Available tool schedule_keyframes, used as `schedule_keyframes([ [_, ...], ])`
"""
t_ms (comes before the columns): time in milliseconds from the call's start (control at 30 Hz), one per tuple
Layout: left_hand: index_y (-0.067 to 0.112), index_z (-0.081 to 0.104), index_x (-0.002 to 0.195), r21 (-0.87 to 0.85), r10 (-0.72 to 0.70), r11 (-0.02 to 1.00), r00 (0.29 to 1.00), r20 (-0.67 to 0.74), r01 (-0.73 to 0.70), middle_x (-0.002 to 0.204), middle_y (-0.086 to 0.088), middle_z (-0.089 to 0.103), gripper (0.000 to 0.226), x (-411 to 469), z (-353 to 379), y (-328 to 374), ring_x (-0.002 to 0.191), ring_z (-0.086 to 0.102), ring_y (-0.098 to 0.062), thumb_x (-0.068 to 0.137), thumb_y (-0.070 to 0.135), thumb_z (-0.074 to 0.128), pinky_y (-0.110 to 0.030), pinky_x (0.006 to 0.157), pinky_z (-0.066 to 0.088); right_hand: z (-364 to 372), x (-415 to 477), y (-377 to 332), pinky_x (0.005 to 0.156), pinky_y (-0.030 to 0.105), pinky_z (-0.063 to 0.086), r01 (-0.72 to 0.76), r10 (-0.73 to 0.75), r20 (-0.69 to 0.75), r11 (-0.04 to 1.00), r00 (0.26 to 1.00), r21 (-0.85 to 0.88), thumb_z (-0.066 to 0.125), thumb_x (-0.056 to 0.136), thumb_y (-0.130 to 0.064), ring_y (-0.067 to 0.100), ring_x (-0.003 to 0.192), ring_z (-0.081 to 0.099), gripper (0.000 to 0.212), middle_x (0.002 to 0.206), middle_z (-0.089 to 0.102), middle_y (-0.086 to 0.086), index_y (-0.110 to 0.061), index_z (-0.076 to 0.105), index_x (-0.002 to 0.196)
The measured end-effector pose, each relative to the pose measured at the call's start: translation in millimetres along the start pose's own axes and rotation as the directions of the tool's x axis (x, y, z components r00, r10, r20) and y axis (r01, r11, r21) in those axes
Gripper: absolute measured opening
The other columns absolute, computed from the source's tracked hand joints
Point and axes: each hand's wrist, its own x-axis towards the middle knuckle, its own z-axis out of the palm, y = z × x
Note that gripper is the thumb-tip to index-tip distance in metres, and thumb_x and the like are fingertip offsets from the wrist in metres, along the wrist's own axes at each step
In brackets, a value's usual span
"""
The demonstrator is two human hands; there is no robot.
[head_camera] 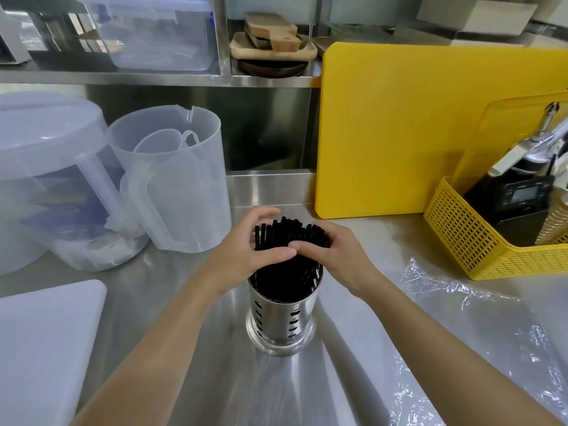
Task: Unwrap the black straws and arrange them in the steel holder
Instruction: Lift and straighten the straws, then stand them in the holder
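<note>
A perforated steel holder [281,321] stands upright on the steel counter in the middle of the view. A thick bundle of black straws [292,235] stands in it, the tops sticking out above the rim. My left hand [246,250] cups the bundle from the left, fingers curled round its far side and thumb across the front. My right hand [335,250] presses against the bundle from the right, its thumb meeting the left thumb. The clear plastic wrapper [479,327] lies flat and crumpled on the counter to the right of the holder.
Two translucent plastic jugs [181,179] and a lidded tub [46,167] stand at the left. A white board [43,348] lies near left. A yellow cutting board [399,133] leans at the back right beside a yellow basket [479,241] holding a black device.
</note>
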Motion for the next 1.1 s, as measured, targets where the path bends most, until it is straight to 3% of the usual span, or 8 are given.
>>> schedule_keyframes([
  [100,0.04,0.048,0.117,0.006,0.022,1.0,1.0,0.02,-0.023,0.114,0.014,0.057,0.063,4,1,3,0.103,0.059,-0.003,0.06,0.044,0.075,-0.016,0.08,0.05,1,2,0,0.073,0.041,0.054,0.016,-0.015,-0.011,1.0,1.0,0.012,0.068,0.082,-0.013,0.02,0.077,0.065,0.02,0.085,0.065,0.024,0.005,0.063,0.091],
  [233,0.041,0.051,0.113,0.07,0.038,0.997,0.999,0.023,-0.039,0.111,0.015,0.059,0.06,7,1,-1,0.102,0.06,-0.005,0.058,0.051,0.073,-0.028,0.087,0.053,3,4,2,0.053,0.017,0.041,0.045,-0.05,-0.068,0.996,0.996,-0.073,0.065,0.085,-0.017,0.0,0.055,0.05,0.021,0.061,0.053,-0.007,-0.014,0.054,0.068],
  [300,0.041,0.054,0.109,0.054,0.047,0.997,0.999,0.023,-0.048,0.106,0.016,0.061,0.055,7,1,-2,0.099,0.06,-0.002,0.058,0.051,0.072,-0.028,0.086,0.053,4,5,3,0.048,0.015,0.035,0.058,-0.07,-0.093,0.99,0.993,-0.125,0.062,0.088,-0.017,0.0,0.05,0.043,0.03,0.055,0.045,-0.012,-0.018,0.045,0.063],
  [600,0.035,0.058,0.107,-0.022,0.061,0.998,0.998,0.004,-0.061,0.108,0.011,0.062,0.047,4,0,-1,0.1,0.06,-0.001,0.064,0.05,0.069,-0.024,0.086,0.048,2,10,-10,0.046,0.019,0.028,0.148,-0.188,-0.12,0.949,0.975,-0.279,0.057,0.084,-0.021,0.006,0.049,0.035,0.027,0.055,0.038,-0.003,-0.012,0.04,0.065],
  [767,0.035,0.056,0.1,-0.025,0.166,0.984,0.957,-0.237,-0.177,0.1,0.009,0.066,0.037,4,-7,4,0.096,0.061,-0.005,0.067,0.049,0.064,-0.026,0.091,0.045,-18,21,-44,0.049,0.024,0.026,0.238,-0.333,-0.213,0.895,0.918,-0.377,0.051,0.079,-0.026,0.008,0.053,0.032,0.034,0.058,0.04,0.005,0.007,0.048,0.072],
  [933,0.035,0.057,0.092,-0.001,0.305,0.94,0.841,-0.446,-0.342,0.084,0.018,0.067,0.021,4,-20,30,0.085,0.061,-0.002,0.073,0.035,0.066,-0.014,0.079,0.045,-46,28,-95,0.046,0.012,0.029,0.372,-0.504,-0.278,0.831,0.818,-0.412,0.053,0.078,-0.028,-0.001,0.049,0.04,0.031,0.056,0.04,-0.005,0.003,0.053,0.073],
  [1033,0.036,0.056,0.095,0.077,0.382,0.92,0.83,-0.406,-0.386,0.085,0.024,0.066,0.022,0,-20,51,0.088,0.06,-0.001,0.075,0.039,0.063,-0.013,0.082,0.044,-58,26,-125,0.044,0.013,0.031,0.431,-0.541,-0.289,0.825,0.79,-0.365,0.049,0.074,-0.036,0.001,0.047,0.042,0.027,0.056,0.041,-0.006,-0.009,0.051,0.072],
  [1100,0.039,0.053,0.1,0.121,0.396,0.918,0.872,-0.288,-0.377,0.094,0.021,0.065,0.029,-3,-13,68,0.095,0.058,0.004,0.073,0.046,0.059,-0.011,0.089,0.041,-63,22,-140,0.041,0.017,0.034,0.449,-0.522,-0.284,0.847,0.805,-0.285,0.055,0.076,-0.03,0.004,0.046,0.043,0.02,0.054,0.044,-0.01,-0.012,0.048,0.07],
])
